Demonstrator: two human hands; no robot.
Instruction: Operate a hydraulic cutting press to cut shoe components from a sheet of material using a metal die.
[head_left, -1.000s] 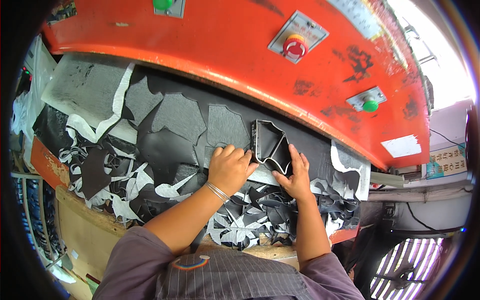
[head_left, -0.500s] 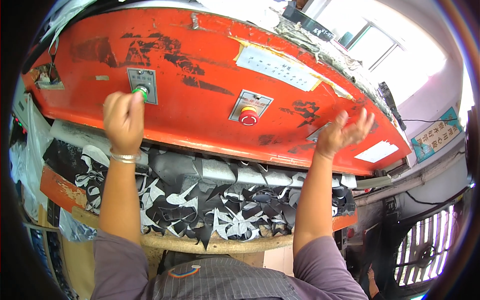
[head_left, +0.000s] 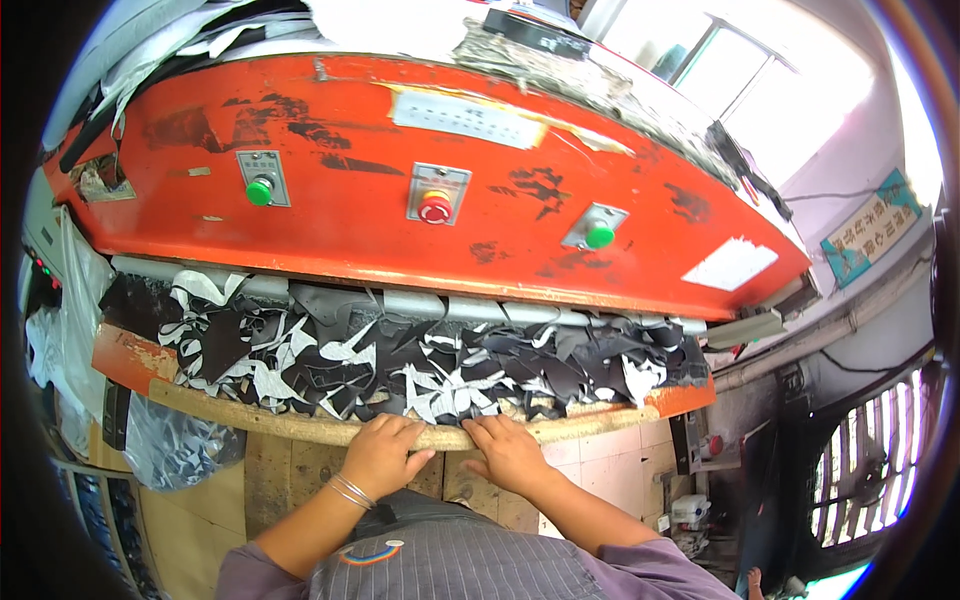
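Observation:
My left hand point(head_left: 383, 455) and my right hand point(head_left: 508, 456) lie side by side on the pale wooden front edge point(head_left: 310, 428) of the press bed. On both, the fingers reach over the edge and the thumb stands apart. Just beyond the fingertips spreads a heap of black and white cut material scraps point(head_left: 345, 352), probably leather or fabric offcuts. The orange press head point(head_left: 340, 225) rises behind it. On its front are a green button point(head_left: 259, 192) at left, a red stop button point(head_left: 435, 207) in the middle and another green button point(head_left: 600, 236) at right.
Clear plastic bags point(head_left: 185, 440) hang at the left of the bed. A dark fan point(head_left: 850, 505) stands before a barred opening at lower right. More material point(head_left: 220, 35) lies on top of the press, and a window is at upper right.
Both my hands have come down and inward from the press front to the wooden edge. The left has left its green button; the right green button now shows fully.

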